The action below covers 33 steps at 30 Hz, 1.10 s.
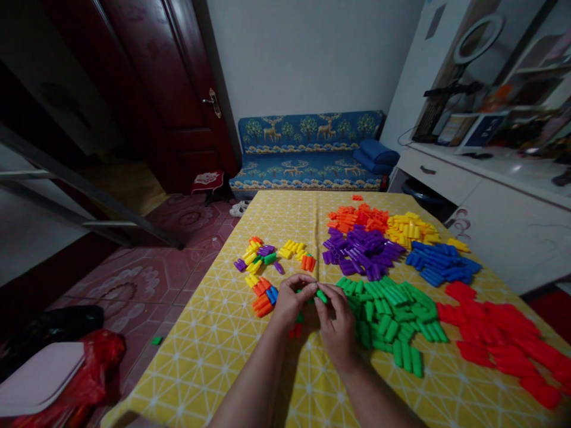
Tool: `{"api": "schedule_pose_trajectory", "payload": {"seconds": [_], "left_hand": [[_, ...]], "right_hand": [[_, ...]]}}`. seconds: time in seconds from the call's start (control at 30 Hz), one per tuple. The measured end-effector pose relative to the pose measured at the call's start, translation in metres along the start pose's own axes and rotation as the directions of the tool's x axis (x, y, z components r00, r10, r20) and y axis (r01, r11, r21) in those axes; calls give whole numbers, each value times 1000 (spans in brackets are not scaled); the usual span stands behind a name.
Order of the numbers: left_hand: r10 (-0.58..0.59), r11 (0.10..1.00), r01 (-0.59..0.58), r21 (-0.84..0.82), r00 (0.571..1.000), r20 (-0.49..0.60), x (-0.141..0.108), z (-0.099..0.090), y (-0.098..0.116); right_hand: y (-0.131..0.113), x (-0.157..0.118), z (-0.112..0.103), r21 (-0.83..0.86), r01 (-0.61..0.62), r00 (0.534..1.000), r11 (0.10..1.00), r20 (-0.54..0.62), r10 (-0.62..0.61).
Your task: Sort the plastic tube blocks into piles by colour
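My left hand [292,297] and my right hand [336,315] meet above the middle of the yellow patterned cloth. Between their fingertips is a small green piece [321,295], pinched by both. Beneath and between the hands lie red pieces [295,331], partly hidden. To the left sit mixed-colour clusters, with orange pieces [263,305] close to my left hand and yellow pieces [292,249] farther back. The green pile [388,315] lies just right of my right hand. Behind it is a purple pile [366,249].
Orange [359,218], yellow [413,230], blue [441,263] and red [504,336] piles cover the right of the table [214,356]. A sofa [307,154] stands beyond it, and a white cabinet [504,220] at right. One green piece [156,340] lies on the floor.
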State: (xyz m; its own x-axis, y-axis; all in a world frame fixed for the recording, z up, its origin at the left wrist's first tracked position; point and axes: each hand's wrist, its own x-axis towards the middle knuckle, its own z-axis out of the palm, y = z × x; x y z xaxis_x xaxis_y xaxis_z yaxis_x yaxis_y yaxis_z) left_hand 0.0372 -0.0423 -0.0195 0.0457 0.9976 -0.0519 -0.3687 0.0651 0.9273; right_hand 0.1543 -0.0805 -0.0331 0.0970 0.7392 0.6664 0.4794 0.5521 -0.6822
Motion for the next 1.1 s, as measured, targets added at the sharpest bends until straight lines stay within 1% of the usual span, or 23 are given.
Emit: {"api": "schedule_pose_trajectory", "payload": {"seconds": [0.07,0.1,0.17,0.23,0.27,0.37,0.4,0.47,0.53,0.63,0.7,0.8,0.87,0.93,0.97,1.03,1.07,1.1], "left_hand": [[-28,999,27,-19,1000,-13,-1,0,0],[-36,999,35,-27,999,-28,-1,0,0],[-48,998,44,-53,997,-65,-1,0,1],[-54,994,44,-98,994,-94,0,1,2],[-60,991,46,-129,993,-106,0,1,2],[-94,970,60,-234,986,-137,3,2,5],[-105,963,63,-263,984,-147,4,2,6],[-114,952,61,-301,980,-161,4,1,6],[-106,948,47,-314,979,-175,4,0,6],[-101,945,40,-326,980,-173,5,-1,4],[-105,938,47,-342,982,-155,5,-1,3],[-116,933,65,-354,985,-125,5,1,2],[-122,933,77,-351,987,-107,4,2,2],[-121,933,85,-350,989,-83,3,4,2],[-116,932,85,-352,991,-67,3,4,1],[-97,931,80,-357,995,-30,2,5,0],[-87,931,78,-356,996,-10,2,5,-1],[-74,933,72,-353,997,6,1,5,-2]], "right_hand": [[1,3,-10,-38,32,999,999,-5,-32],[4,5,-17,-71,38,999,997,-32,-40],[14,11,-38,-158,9,990,987,-139,-31],[30,18,-64,-240,-73,969,968,-248,11],[41,22,-77,-277,-120,960,953,-276,41],[72,27,-111,-375,-240,954,895,-261,146],[81,28,-118,-400,-276,948,874,-261,181],[93,27,-127,-431,-326,935,842,-280,219],[100,25,-128,-451,-315,936,835,-293,195],[103,23,-125,-525,-211,961,825,-267,76],[101,24,-124,-590,-162,966,791,-258,5],[89,28,-123,-647,-128,969,752,-244,-45],[73,32,-119,-629,-105,966,771,-250,-73],[53,35,-108,-526,-69,969,847,-239,-69],[42,35,-99,-444,-56,979,894,-202,-39],[21,32,-76,-251,-87,996,964,-55,75],[11,29,-63,-161,-132,989,978,41,141],[4,25,-50,-89,-188,971,978,131,198]]}}
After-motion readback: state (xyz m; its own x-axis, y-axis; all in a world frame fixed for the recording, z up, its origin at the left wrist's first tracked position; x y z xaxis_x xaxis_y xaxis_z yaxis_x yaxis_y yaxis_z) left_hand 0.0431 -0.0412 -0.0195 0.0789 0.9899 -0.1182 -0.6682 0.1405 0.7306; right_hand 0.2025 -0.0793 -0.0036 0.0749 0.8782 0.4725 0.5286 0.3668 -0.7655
